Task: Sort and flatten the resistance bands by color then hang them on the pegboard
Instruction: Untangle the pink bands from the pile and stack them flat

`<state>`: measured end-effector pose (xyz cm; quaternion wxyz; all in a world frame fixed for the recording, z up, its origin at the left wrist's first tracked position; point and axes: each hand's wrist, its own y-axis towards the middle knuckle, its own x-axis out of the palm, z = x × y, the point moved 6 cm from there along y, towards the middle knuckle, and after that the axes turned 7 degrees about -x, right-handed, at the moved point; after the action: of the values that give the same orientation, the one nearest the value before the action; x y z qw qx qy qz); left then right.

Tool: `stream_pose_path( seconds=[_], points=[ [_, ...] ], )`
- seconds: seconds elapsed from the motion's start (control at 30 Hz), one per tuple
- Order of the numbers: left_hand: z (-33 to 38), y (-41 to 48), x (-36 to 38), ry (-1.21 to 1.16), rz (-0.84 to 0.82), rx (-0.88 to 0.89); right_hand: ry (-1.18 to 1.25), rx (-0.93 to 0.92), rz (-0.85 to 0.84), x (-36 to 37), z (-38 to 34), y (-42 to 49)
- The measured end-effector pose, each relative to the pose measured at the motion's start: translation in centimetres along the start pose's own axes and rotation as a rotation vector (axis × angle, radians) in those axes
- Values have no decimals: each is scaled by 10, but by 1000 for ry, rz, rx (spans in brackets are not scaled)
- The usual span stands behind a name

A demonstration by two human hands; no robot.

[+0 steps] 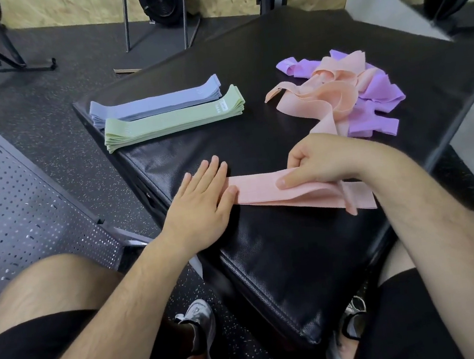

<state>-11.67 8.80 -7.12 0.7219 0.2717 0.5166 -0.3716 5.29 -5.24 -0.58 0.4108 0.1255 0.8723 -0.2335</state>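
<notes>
One pink band (260, 190), L hand (199, 197) flat at end, R hand (321, 161) gripping

The flattened band (284, 191) is showing peach-pink against the black, fine-grained pad (282, 248). The grey-blue stack (156, 101) and pale green stack (173, 120) are appearing uniform, the green bearing a white label (223, 105). Peach bands (335, 91) are mingling with lilac bands (379, 95). The floor (51, 91) is showing white speckles on black, and the pegboard (9, 190) is showing grey with dotted holes.
</notes>
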Motion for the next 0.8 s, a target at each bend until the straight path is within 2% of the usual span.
stream_pose_path(
  seconds=[0.23, 0.3, 0.4, 0.43, 0.5, 0.6, 0.8],
  points=[
    [3, -2, -4, -16, 5, 1, -59, 42, 19, 15, 15, 6],
    [6, -5, -11, 73, 126, 21, -50, 46, 31, 16, 16, 6],
    [28, -9, -24, 188, 291, 159, -61, 44, 40, 17, 16, 6],
    [38, -8, -23, 157, 286, 211, -64, 42, 44, 17, 15, 6],
    [60, -7, -15, 30, 173, 271, -75, 33, 47, 17, 14, 6],
    [73, -4, 8, -31, 1, 253, -103, 17, 49, 16, 13, 5],
    [70, 0, 17, 37, -33, 207, -70, 46, 18, -2, 18, -11]
  ],
)
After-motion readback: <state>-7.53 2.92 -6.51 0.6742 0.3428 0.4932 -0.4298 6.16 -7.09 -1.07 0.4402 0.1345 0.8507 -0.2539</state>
